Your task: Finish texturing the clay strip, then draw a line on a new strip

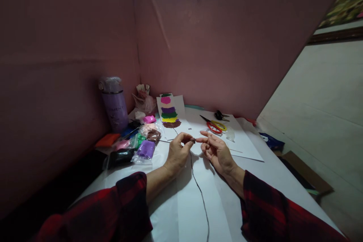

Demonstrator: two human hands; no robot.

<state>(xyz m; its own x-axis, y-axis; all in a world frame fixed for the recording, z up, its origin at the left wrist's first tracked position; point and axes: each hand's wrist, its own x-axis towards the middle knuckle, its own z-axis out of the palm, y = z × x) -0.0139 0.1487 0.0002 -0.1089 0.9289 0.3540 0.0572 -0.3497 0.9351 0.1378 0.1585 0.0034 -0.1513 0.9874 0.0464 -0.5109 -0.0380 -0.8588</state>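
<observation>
My left hand (181, 148) pinches a small dark brown lump (193, 140), possibly modelling clay, between thumb and fingertips. From the other side, a fingertip of my right hand (217, 151) reaches the lump; its upper fingers are stretched out and the lower ones curl. Below my hands a thin dark strand (200, 189) runs over the white table cover toward me. Just beyond them stands a white sheet (181, 111) with stacked bands of pink, purple, green, yellow and brown (170, 115).
Several bagged coloured clay packs (146, 149) lie left, beside a purple bottle (113, 104). Red-and-yellow scissors (214, 126) and black-handled keys (219, 115) lie on white paper (249, 147) at right. Pink walls (198, 56) stand behind and left; a cardboard box (307, 174) is beyond the right edge.
</observation>
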